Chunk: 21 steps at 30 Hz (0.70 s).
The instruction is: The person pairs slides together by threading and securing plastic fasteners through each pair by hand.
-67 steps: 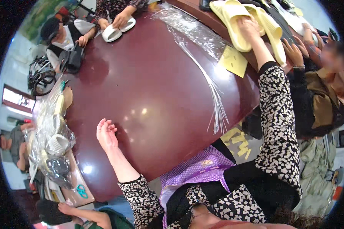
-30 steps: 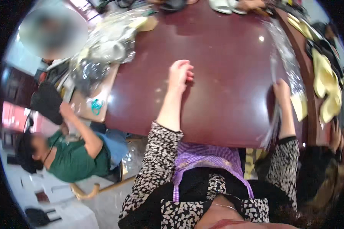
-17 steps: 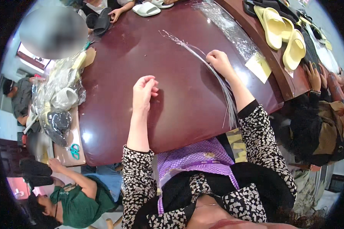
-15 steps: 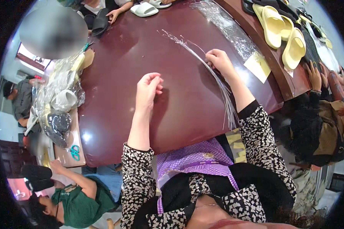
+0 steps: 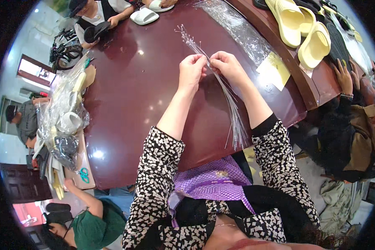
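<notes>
The dark red tabletop [image 5: 133, 121] looks smooth and highly glossy, like lacquered wood, and the thin strands [image 5: 231, 104] show the pale sheen of plastic. The clear film [image 5: 235, 29] is crinkled, shiny plastic, the yellow slippers [image 5: 291, 25] are matt and foam-like, and the yellow sheet [image 5: 279, 73] looks like paper. The checked apron [image 5: 214, 183] and printed sleeves [image 5: 154, 179] are matt cloth, while the teal scissor handles [image 5: 84, 175] look like smooth plastic.

Over a dark red table [image 5: 133, 121], the person's left hand [image 5: 191, 74] and right hand [image 5: 229, 68] pinch at a bundle of clear strands [image 5: 237, 131], with yellow slippers [image 5: 314, 48] at three o'clock from them and a white slipper [image 5: 144, 17] at ten.
</notes>
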Each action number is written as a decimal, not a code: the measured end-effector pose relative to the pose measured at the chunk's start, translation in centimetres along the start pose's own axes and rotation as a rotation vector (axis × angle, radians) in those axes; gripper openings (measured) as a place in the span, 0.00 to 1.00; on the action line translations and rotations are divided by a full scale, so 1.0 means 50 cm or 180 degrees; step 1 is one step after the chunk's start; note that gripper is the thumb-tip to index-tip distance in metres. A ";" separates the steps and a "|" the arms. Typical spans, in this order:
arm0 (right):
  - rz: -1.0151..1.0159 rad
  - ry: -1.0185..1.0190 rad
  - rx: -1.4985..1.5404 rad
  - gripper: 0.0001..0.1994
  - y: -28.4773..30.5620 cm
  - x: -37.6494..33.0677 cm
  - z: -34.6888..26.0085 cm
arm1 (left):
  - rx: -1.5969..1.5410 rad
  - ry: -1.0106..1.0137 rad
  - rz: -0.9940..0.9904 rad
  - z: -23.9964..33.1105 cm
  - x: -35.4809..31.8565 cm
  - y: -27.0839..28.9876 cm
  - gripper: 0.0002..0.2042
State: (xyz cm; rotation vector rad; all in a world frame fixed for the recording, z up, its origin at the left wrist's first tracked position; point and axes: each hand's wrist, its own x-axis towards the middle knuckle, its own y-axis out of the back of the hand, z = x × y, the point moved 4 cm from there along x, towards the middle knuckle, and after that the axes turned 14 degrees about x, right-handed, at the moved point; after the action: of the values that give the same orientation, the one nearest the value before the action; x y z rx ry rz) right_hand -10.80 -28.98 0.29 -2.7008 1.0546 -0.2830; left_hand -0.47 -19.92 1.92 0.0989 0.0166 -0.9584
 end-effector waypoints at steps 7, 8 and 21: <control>-0.0229 0.0132 -0.0592 0.05 0.001 0.001 -0.001 | -0.0455 0.0110 0.0078 0.001 0.032 0.001 0.05; -0.0217 0.0126 -0.0642 0.06 0.004 0.003 0.001 | -0.0448 0.0108 0.0051 0.002 0.035 0.000 0.05; -0.0074 0.0364 -0.1278 0.08 -0.003 -0.006 -0.023 | -0.0108 -0.0156 0.0368 0.045 0.034 0.022 0.06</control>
State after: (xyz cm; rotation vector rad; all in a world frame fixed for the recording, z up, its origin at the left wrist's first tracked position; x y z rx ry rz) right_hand -11.24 -28.82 1.40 -3.0841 1.2269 -0.2551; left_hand 1.34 -20.92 4.12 0.0444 -0.0177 -0.8446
